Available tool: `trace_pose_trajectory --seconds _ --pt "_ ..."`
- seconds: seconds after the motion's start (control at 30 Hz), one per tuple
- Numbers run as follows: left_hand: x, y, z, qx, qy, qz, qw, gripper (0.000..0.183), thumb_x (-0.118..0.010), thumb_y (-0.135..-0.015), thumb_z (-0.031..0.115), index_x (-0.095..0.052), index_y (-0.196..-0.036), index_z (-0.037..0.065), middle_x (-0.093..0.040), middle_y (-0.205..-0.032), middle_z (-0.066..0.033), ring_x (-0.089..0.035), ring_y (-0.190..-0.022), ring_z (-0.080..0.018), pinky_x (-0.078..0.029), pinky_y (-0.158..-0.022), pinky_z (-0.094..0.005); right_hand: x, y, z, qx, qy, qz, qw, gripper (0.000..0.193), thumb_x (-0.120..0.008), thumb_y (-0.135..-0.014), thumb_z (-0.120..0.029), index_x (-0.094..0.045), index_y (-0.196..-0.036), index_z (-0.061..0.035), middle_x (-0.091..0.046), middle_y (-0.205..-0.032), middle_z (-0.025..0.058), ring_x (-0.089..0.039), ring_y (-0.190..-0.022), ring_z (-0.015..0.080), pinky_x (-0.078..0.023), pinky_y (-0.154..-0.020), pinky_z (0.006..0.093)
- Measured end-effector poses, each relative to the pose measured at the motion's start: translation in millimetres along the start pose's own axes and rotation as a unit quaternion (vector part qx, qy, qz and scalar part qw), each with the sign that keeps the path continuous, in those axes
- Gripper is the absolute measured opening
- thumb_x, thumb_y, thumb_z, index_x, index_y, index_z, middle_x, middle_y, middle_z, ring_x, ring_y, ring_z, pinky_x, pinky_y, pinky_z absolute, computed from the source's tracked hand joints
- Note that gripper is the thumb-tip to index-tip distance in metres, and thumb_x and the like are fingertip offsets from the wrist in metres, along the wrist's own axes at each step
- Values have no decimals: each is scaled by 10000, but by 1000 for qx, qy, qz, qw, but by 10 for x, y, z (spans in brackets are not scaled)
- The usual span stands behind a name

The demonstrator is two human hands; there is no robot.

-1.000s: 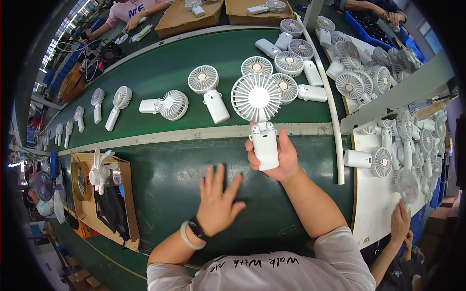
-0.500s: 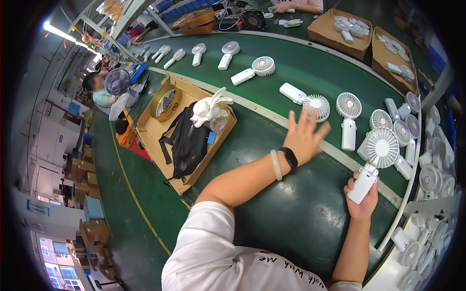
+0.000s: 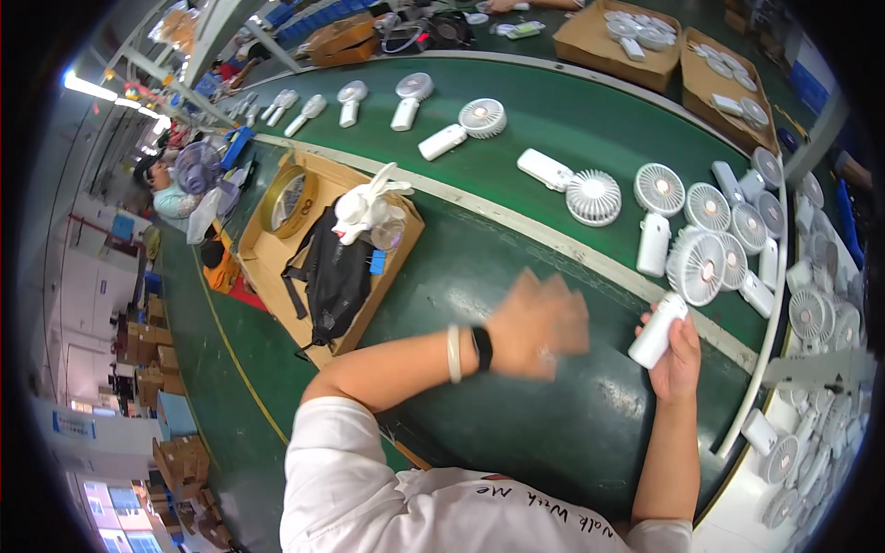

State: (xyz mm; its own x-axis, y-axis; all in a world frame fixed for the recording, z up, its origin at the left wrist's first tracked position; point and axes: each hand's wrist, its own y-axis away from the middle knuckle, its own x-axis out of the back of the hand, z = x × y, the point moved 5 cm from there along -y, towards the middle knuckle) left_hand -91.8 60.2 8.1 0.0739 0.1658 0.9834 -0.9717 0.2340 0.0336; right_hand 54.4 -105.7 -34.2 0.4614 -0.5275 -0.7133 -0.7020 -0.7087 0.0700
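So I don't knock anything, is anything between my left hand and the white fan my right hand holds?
Nothing visible: between your blurred left hand and the white fan in your right hand, only the green tabletop shows.

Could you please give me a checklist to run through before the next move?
1. Held fan in the right grip, by its handle: ok.
2. Left grip free of fans: ok, though blurred.
3. Held fan's head apart from the fans behind it: cannot tell; they overlap in view.
4. Held fan switched off: cannot tell.
5. Fans along the green surface all pointing one way: not ok; directions differ.
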Motion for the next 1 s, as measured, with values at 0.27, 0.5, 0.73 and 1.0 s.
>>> trace_pose_trajectory --seconds 0.27,0.5,0.73,1.0 --pt "-23 -336 579 194 257 150 935 816 -700 -746 163 -225 -1397 35 -127 -1430 -288 -205 -1297 -488 -246 -1050 -498 48 -2 -23 -12 84 34 996 395 -594 -815 -74 -474 -1179 20 -607 -1082 163 -626 -940 242 -498 -841 356" --pt "-231 -484 662 157 293 160 929 792 -682 -756 159 -226 -1377 -26 -304 -1362 -267 -294 -1258 -449 -221 -1049 -505 64 12 -10 -15 120 25 992 355 -593 -830 -49 -493 -1165 14 -617 -1073 151 -631 -937 225 -503 -841 347" --pt "-284 -461 663 129 253 167 944 722 -672 -745 118 -298 -1349 -16 -402 -1327 -214 -341 -1243 -419 -204 -1049 -527 30 -6 55 -24 94 23 995 370 -602 -830 -42 -489 -1179 6 -617 -1079 149 -628 -943 216 -497 -856 348" --pt "-316 -463 632 133 264 177 939 687 -663 -732 94 -333 -1325 -14 -454 -1276 -203 -356 -1232 -406 -204 -1050 -524 21 -2 40 -20 123 27 992 400 -597 -826 -23 -472 -1203 18 -611 -1091 152 -620 -963 211 -493 -863 342"
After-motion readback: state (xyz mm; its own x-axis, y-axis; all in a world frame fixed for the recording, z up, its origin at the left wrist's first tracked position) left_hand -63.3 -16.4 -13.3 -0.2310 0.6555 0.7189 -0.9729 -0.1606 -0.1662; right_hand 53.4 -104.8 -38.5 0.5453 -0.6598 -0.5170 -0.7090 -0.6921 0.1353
